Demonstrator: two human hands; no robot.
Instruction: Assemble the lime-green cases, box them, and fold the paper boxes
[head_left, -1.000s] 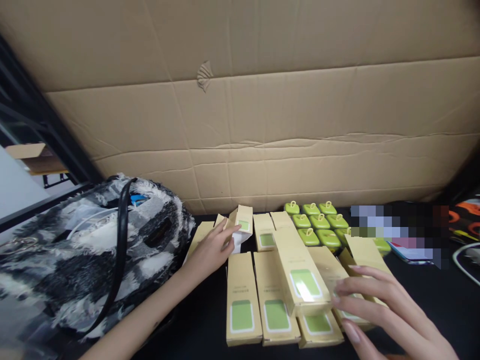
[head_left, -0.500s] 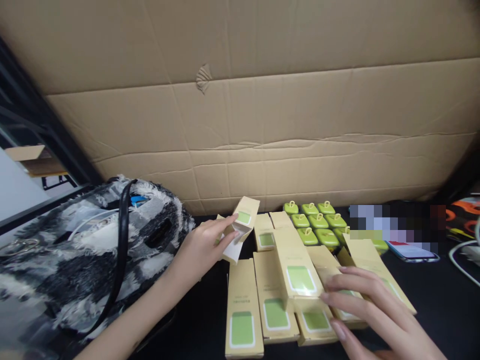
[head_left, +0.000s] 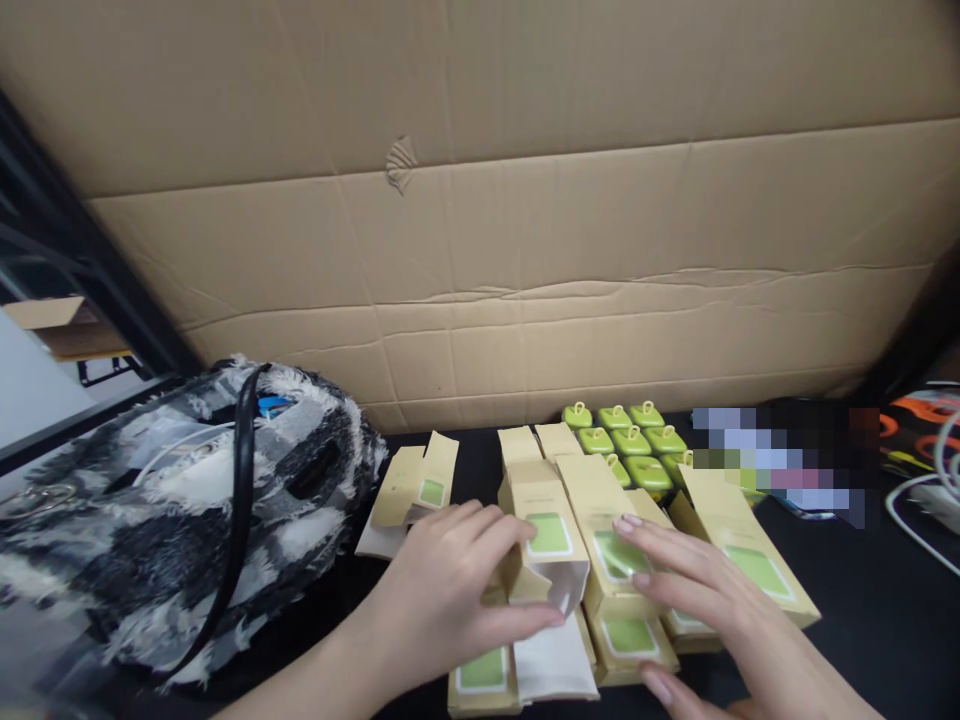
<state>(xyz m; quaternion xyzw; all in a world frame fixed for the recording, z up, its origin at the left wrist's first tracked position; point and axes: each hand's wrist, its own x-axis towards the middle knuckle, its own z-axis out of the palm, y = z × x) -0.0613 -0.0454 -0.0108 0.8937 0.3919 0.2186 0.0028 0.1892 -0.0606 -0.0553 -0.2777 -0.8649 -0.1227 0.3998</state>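
Several tan cartons with green labels lie on the black table. My left hand (head_left: 465, 590) is closed on an open-ended carton (head_left: 546, 510), whose white flap hangs toward me over the cartons beneath. My right hand (head_left: 705, 590) is spread, its fingertips touching the top of a closed carton (head_left: 604, 500) just right of it. Another carton (head_left: 750, 540) lies at the right of the pile. Behind the pile, several green square items (head_left: 630, 440) with yellow loops stand in rows.
A shaggy black-and-white bag (head_left: 300, 480) fills the left side. Loose cartons (head_left: 420, 480) lie beside it. Cardboard (head_left: 480, 220) forms the back wall. A phone, partly pixelated, and a white cable (head_left: 911, 530) are at the right.
My left hand has moved right and toward me, now with an open carton over the pile. Loose cartons show where it was. My right hand has shifted slightly left onto the closed carton.
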